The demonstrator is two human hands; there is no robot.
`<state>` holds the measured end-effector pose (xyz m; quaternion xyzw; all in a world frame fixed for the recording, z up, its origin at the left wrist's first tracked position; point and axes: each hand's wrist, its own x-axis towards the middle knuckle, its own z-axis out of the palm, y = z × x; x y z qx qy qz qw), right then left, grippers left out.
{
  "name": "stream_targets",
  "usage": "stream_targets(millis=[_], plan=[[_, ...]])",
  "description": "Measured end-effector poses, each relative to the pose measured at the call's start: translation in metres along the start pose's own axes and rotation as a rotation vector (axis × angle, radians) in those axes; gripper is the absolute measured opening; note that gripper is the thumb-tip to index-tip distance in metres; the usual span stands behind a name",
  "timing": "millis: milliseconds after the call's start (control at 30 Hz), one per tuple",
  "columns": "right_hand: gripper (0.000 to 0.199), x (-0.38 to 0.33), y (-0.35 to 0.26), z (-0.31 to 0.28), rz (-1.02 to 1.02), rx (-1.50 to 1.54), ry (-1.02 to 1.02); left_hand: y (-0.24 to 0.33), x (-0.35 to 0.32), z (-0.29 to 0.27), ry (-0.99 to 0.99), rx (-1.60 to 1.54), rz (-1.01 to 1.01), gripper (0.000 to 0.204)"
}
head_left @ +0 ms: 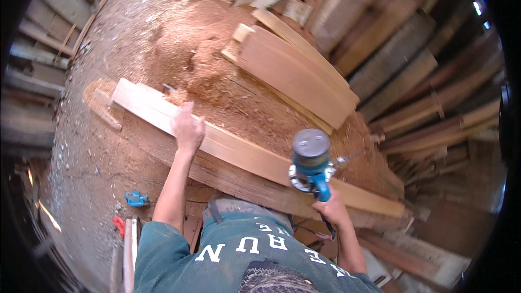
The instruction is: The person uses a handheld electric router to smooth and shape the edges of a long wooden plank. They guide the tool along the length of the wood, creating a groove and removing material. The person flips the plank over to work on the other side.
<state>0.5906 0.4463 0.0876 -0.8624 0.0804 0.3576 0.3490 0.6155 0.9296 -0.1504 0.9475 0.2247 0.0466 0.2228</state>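
A long pale wooden board point(244, 150) lies slantwise in front of me on a thicker timber point(222, 171). My left hand point(188, 128) is on the board's left part, its fingers stretched toward the far edge and slightly blurred. At the right, my right hand point(334, 210) is closed round the blue handle of a power tool that looks like a router point(311, 154). Its dark round top faces up, and a thin metal part sticks out to its right. The router is over the board; whether it touches the wood I cannot tell.
Heaped sawdust point(190, 38) lies beyond the board, beside stacked brown planks point(293, 73). Many timbers point(391, 49) lean at the right. On the ground at the left are a small blue tool point(137, 199) and a red object point(119, 226). A short wood strip point(106, 111) lies near the board's left end.
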Motion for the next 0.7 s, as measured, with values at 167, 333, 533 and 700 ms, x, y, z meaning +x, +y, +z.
stream_targets(millis=[167,333,533,700], plan=[[0.038,-0.128,0.089,-0.006,0.184,0.579,0.580,0.155,-0.006,0.020,-0.825,0.148,0.480,0.087],[0.039,-0.248,0.156,0.032,0.248,0.825,0.904,0.168,-0.015,0.065,-1.195,0.372,0.509,0.071],[0.038,-0.335,0.264,0.139,0.481,1.113,0.978,0.184,-0.054,0.029,-0.892,0.356,0.557,0.070],[0.043,-0.341,0.374,0.265,0.654,1.442,0.787,0.177,-0.095,0.002,-0.723,0.471,0.635,0.077]])
